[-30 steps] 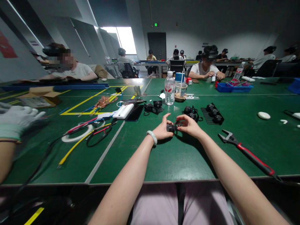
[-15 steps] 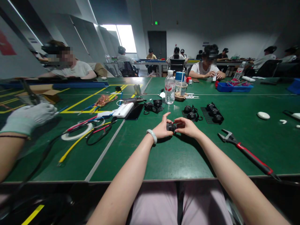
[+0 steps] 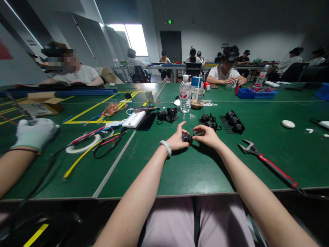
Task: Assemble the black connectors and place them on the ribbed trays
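Green table (image 3: 200, 175) | blue tray (image 3: 264, 96): wires (image 3: 262, 89) | bottle (image 3: 185, 97): clear liquid (image 3: 185, 105) | hands (image 3: 177, 140): black part (image 3: 186, 138)

Right hand (image 3: 208, 136): thumb and fingers, spread apart a second ago, are now drawn together in a pinch at the right end of the black part (image 3: 186, 138).

Neighbour's gloved hand (image 3: 36, 132), left edge: fingers, extended and blurred a second ago, are now curled in. The forearm reaches further into view. The tool (image 3: 23, 109) in the glove, which half a second ago stood in front of the box (image 3: 52, 99), now leans up and to the left.

Camera view: shifted slightly; the far bench (image 3: 174, 66) and window (image 3: 136, 39) appear higher than a second ago.
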Available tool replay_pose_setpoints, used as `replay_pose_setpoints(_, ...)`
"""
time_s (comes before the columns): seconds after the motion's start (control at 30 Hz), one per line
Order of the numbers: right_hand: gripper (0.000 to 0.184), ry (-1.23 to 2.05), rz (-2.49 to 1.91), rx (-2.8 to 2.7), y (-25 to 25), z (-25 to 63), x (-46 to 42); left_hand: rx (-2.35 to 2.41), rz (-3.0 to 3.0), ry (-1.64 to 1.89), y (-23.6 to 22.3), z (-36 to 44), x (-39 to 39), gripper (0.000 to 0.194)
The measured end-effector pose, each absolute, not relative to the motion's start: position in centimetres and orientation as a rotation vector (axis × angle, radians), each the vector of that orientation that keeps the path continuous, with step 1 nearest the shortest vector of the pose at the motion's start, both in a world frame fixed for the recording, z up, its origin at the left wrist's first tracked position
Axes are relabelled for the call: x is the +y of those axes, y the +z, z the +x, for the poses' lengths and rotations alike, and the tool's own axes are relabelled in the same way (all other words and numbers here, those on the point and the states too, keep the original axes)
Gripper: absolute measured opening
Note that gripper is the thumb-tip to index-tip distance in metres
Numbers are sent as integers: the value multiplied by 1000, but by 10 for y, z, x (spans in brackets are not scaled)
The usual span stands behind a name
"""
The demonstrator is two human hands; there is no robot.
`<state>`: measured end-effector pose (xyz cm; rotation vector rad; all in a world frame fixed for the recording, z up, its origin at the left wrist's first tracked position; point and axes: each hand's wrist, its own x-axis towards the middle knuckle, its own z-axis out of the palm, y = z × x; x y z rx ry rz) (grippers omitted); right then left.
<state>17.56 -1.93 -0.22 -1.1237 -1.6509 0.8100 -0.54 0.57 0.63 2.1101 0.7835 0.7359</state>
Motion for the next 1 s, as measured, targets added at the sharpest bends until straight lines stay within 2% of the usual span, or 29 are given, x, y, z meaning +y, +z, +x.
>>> replay_pose_setpoints(0.2,32,872,-1001,-1392,-2,171,-21,794,2116,743,4,-5,7,91)
replay_pose_setpoints(0.37,30,958,-1062,-1523,-11,166,-20,795,2116,748,4,-5,7,91)
replay_pose_setpoints(0.67,38,910,-1131,-1709,-16,166,-18,792,2100,729,8,-6,3,86)
replay_pose_setpoints(1.0,29,969,-1106,-1695,-13,167,-19,796,2105,733,8,-5,3,88)
